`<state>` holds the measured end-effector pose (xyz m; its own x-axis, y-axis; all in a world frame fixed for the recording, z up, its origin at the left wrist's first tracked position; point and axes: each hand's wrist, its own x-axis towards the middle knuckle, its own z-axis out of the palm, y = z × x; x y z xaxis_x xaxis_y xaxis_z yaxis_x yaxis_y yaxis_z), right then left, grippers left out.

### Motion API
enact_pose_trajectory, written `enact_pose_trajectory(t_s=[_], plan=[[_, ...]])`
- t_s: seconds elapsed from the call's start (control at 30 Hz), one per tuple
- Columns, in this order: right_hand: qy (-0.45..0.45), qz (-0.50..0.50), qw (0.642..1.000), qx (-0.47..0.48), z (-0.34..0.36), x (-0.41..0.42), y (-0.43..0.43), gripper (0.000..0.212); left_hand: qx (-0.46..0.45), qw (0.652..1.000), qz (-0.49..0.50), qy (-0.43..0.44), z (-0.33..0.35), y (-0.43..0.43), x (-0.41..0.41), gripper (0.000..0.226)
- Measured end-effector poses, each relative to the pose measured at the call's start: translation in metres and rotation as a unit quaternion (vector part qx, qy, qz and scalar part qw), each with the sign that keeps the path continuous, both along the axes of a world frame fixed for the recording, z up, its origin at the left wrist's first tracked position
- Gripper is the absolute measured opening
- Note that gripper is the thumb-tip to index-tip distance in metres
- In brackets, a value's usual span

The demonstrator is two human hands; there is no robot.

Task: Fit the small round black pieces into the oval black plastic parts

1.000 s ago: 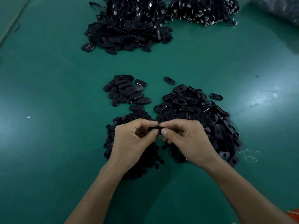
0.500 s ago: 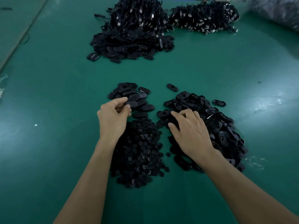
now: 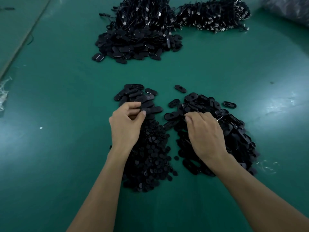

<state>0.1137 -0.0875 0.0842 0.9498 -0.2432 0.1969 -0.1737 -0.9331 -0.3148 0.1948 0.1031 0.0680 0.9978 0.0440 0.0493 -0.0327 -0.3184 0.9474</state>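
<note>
Currently we have both hands low over the green mat [image 3: 66,156], which fills the whole view; a seam [image 3: 25,39] crosses its far left corner. Left hand [image 3: 127,126]: fingers curled, thumb tip meeting forefinger at the near edge of the small stack of closed oval parts [image 3: 133,96]; whether they pinch a piece we cannot tell. Right hand [image 3: 204,133]: fingers bent down into the heap of open oval parts [image 3: 230,128], grip hidden. Round pieces [image 3: 150,158] lie heaped between the forearms, under the left wrist. Far side: a larger oval pile [image 3: 137,47], cable bundles [image 3: 214,15], a clear bag [image 3: 289,7]. White fibres [image 3: 3,92] at the left edge.
</note>
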Motion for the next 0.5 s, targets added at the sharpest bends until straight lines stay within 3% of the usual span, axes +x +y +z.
enact_pose_trajectory(t_s=[0.13, 0.3, 0.43, 0.5], plan=[[-0.045, -0.018, 0.996, 0.08, 0.001, -0.001, 0.0, 0.024, 0.039, 0.999, 0.005, -0.017, 0.004, 0.0, 0.009, 0.022], [-0.059, -0.073, 0.941, 0.324, 0.006, -0.006, 0.002, 0.009, 0.127, 0.989, 0.007, -0.076, 0.004, 0.002, 0.005, 0.022], [-0.067, -0.051, 0.909, 0.408, 0.012, -0.013, 0.007, 0.018, 0.055, 0.981, -0.037, -0.182, 0.009, 0.002, -0.014, 0.01], [-0.07, -0.038, 0.892, 0.444, 0.014, -0.014, 0.011, 0.018, -0.006, 0.982, -0.104, -0.158, 0.015, -0.001, -0.022, 0.009]])
